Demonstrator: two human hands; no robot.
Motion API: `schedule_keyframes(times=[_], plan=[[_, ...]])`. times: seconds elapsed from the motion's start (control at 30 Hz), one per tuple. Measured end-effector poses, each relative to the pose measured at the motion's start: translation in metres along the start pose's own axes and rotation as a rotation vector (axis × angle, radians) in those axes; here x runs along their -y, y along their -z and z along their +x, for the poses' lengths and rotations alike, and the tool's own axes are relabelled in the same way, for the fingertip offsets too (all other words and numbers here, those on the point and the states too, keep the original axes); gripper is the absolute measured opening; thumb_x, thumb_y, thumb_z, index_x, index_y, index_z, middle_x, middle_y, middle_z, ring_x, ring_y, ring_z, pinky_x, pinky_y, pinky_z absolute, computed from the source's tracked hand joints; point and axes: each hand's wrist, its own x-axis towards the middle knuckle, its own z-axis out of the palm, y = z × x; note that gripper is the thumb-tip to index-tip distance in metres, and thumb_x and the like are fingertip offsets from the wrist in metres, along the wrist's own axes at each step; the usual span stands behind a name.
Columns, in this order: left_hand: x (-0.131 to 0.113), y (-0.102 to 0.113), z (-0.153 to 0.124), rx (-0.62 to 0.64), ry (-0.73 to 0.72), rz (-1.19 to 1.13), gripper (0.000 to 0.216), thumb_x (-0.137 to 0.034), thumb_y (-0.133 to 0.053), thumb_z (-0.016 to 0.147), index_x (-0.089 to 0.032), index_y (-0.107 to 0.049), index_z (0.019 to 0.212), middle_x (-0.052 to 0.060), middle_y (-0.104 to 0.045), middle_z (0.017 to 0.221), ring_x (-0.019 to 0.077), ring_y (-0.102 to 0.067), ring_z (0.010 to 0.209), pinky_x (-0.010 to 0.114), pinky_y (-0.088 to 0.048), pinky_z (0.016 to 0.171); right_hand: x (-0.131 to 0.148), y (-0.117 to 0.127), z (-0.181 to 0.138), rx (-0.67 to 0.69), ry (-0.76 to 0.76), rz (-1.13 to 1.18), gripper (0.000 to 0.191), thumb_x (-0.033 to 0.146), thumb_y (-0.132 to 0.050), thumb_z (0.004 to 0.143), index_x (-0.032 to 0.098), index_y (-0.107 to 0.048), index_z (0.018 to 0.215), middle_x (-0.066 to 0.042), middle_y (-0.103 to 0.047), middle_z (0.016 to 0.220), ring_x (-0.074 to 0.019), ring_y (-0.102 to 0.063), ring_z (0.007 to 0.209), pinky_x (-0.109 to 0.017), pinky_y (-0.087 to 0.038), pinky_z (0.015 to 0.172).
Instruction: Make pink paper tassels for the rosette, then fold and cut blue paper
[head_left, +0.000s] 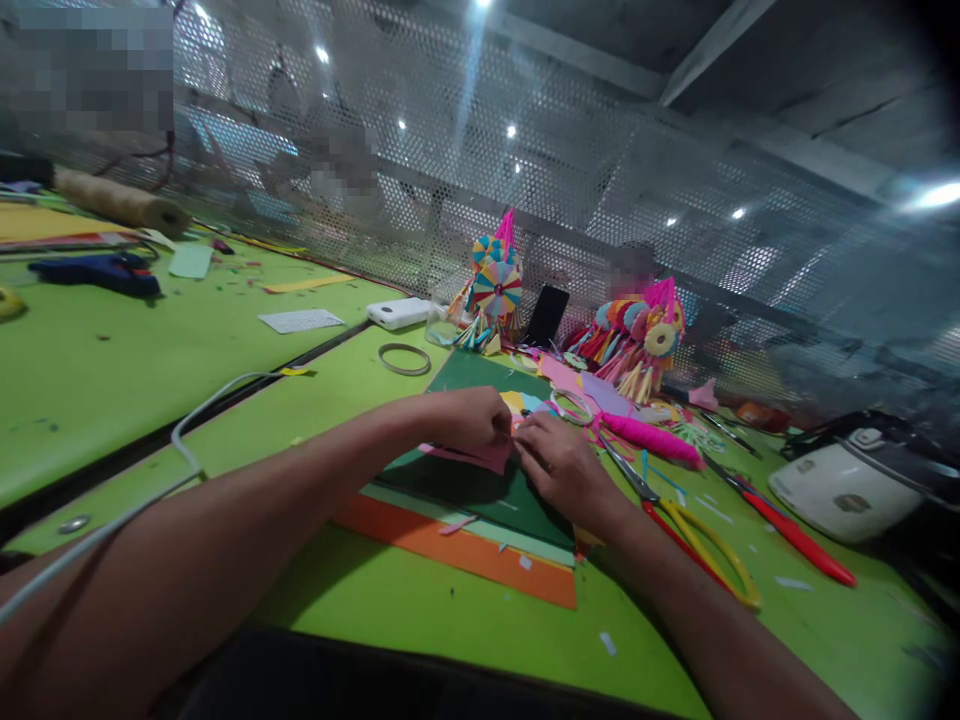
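My left hand is closed, its fingertips pinched together. My right hand meets it from the right, thumb and fingers also drawn together. What sits between the fingertips is too small and hidden to name. Pink paper lies just under my left hand. Beyond the fingers are pastel paper pieces, partly covered. Both hands are over a dark green sheet, which rests on pale green and orange sheets. Scissors with yellow and red handles lie by my right forearm.
Colourful paper lanterns, a dark phone and a bright pink roll are at the back. A red-handled tool and a white appliance are right. A power bank, ring and white cable are left.
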Motion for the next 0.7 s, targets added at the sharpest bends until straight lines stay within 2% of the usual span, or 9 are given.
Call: schedule_keyframes(times=[0.2,0.33,0.53,0.7], plan=[[-0.0028,0.0043,-0.0042,-0.001,0.079,-0.128,0.018,-0.020,-0.052,0.068,-0.017,-0.069,0.073,-0.003,-0.055,0.061,0.0118,-0.043,0.060,0.022,-0.030,0.052,0.0050,-0.0007,0.0008,0.007,0.093,-0.292,0.018,0.012,-0.045,0.090,0.014,-0.059,0.080,-0.009,-0.057,0.081,-0.0208,-0.047,0.078,-0.032,-0.037,0.067],[-0.0020,0.0055,-0.0040,-0.051,0.157,-0.156,0.021,-0.029,-0.047,0.071,-0.018,-0.064,0.064,-0.003,-0.048,0.055,0.0119,-0.037,0.055,0.024,-0.027,0.048,0.0051,-0.0037,0.0012,-0.003,0.118,-0.355,0.019,0.010,-0.044,0.090,0.015,-0.059,0.079,-0.009,-0.056,0.082,-0.0213,-0.045,0.078,-0.033,-0.036,0.069],[0.0050,0.0037,0.0002,-0.056,0.041,-0.092,0.018,-0.025,-0.049,0.069,-0.017,-0.062,0.062,-0.004,-0.044,0.053,0.0109,-0.037,0.057,0.021,-0.027,0.050,0.0052,-0.0065,0.0001,-0.006,0.107,-0.362,0.019,0.009,-0.042,0.090,0.015,-0.059,0.083,-0.010,-0.056,0.084,-0.0224,-0.044,0.080,-0.034,-0.035,0.070],[0.0053,0.0047,-0.0007,-0.043,0.042,-0.074,0.019,-0.026,-0.050,0.069,-0.015,-0.066,0.065,-0.004,-0.046,0.053,0.0113,-0.039,0.058,0.021,-0.029,0.051,0.0065,-0.0072,-0.0002,0.000,0.095,-0.380,0.019,0.009,-0.043,0.089,0.016,-0.058,0.081,-0.010,-0.056,0.083,-0.0224,-0.044,0.080,-0.035,-0.035,0.069]])
